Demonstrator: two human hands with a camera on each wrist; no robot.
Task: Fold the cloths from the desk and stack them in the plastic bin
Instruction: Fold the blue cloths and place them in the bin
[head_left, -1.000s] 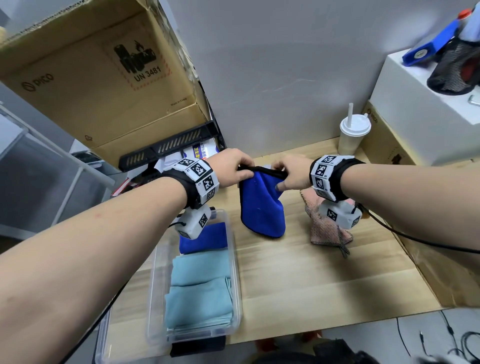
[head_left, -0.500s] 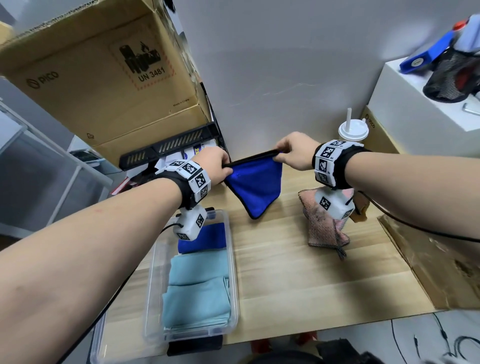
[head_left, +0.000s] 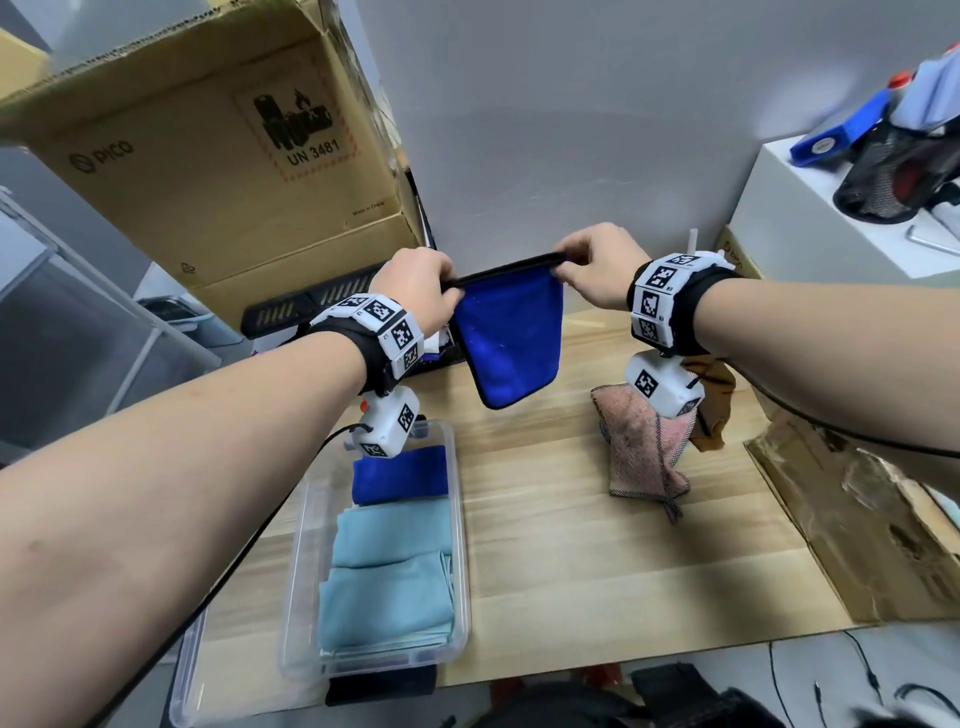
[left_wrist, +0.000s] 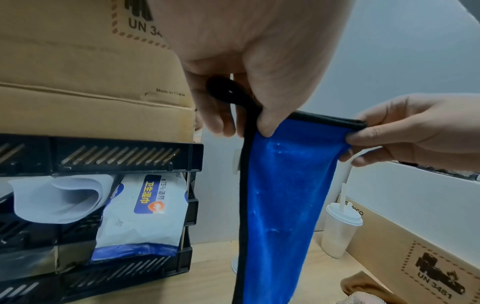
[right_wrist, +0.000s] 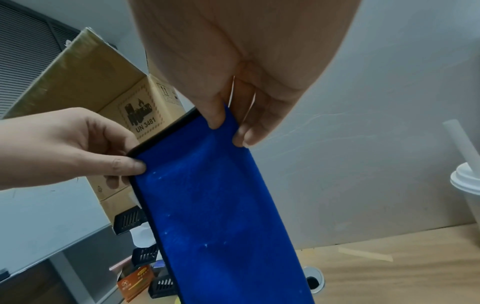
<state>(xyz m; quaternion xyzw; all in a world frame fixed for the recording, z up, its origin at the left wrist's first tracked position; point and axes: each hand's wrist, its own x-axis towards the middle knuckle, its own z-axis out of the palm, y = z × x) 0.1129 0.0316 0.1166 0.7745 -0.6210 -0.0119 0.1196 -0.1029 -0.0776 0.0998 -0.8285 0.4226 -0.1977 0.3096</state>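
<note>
blue cloth raised higher, stretched wider, hanging squarer than a moment ago

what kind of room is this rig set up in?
Probably an office or lab storage corner, not a home. A wooden desk stands against a plain wall, crowded by cardboard shipping boxes marked UN 3481, a black desk tray holding wipes, and a lidded takeaway cup.
</note>
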